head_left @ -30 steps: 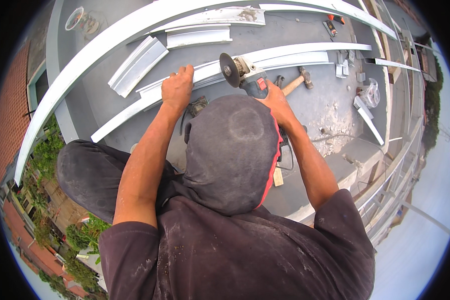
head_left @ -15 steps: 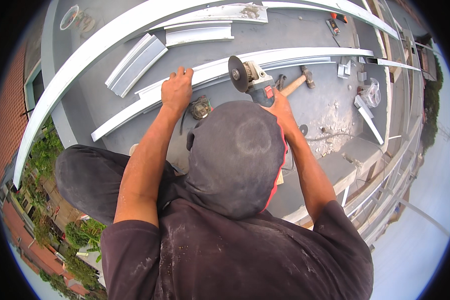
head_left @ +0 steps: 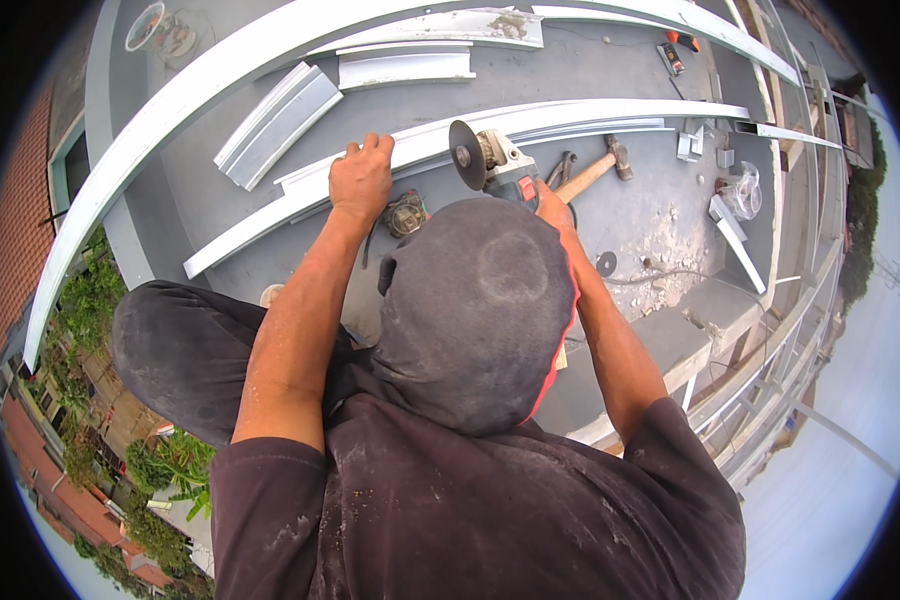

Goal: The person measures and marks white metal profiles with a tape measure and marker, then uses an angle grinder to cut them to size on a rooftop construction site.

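Left arm: bare forearm reaching up and forward from a short dark sleeve, elbow a little bent, wrist nearly straight.
Left hand (head_left: pixel 360 182): knuckles up, fingers curled closed over the white strip (head_left: pixel 425 140), holding it; the palm side is hidden.
Right arm: angled inward from the right, elbow bent outward, forearm partly behind the hooded head.
Right hand (head_left: pixel 553 208): wrapped around the body of the angle grinder (head_left: pixel 513 172), a firm closed grip; part of the fingers cannot be seen.
Grinder: pale metal gear head, dark grey body with a red patch, its thin round dark disc (head_left: pixel 467 170) standing on edge over the strip; contact cannot be told.
Strip: long, smooth, glossy white, ribbed along its length, lying on the floor (head_left: pixel 300 130) ahead of the person, thinner lengths beside it.
Short offcuts (head_left: pixel 278 125): channel-shaped, white, with raised edges.
Hammer (head_left: pixel 588 178): wooden handle, dull metal head, right of the grinder.
Floor: flat grey, with pale crumbly rubble (head_left: pixel 667 252) at the right.
Hood (head_left: pixel 480 310): dark grey cloth, faded, red edging.
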Demonstrator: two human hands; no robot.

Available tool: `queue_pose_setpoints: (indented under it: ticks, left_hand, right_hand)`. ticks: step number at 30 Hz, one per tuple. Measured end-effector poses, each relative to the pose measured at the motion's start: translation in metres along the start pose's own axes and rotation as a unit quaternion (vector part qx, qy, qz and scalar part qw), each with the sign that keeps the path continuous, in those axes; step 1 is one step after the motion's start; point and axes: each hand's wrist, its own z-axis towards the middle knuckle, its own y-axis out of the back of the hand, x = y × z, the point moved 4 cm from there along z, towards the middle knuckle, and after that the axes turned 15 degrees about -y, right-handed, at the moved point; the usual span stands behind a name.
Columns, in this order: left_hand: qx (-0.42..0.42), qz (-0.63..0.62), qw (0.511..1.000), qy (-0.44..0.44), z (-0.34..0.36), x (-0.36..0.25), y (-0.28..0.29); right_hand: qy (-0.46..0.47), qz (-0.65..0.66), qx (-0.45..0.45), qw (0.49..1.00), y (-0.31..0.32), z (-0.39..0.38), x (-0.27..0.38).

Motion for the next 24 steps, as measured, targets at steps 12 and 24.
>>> queue_pose_setpoints:
  ticks: [12, 24]
  left_hand:
    - [-0.015, -0.033, 0.999, 0.002, -0.001, 0.000, 0.000]
    - [-0.033, -0.038, 0.999, -0.001, -0.002, -0.001, 0.002]
  right_hand:
    - [0.001, 0.040, 0.012, 0.999, -0.005, 0.006, 0.002]
    - [-0.009, 0.034, 0.002, 0.999, -0.009, 0.012, -0.005]
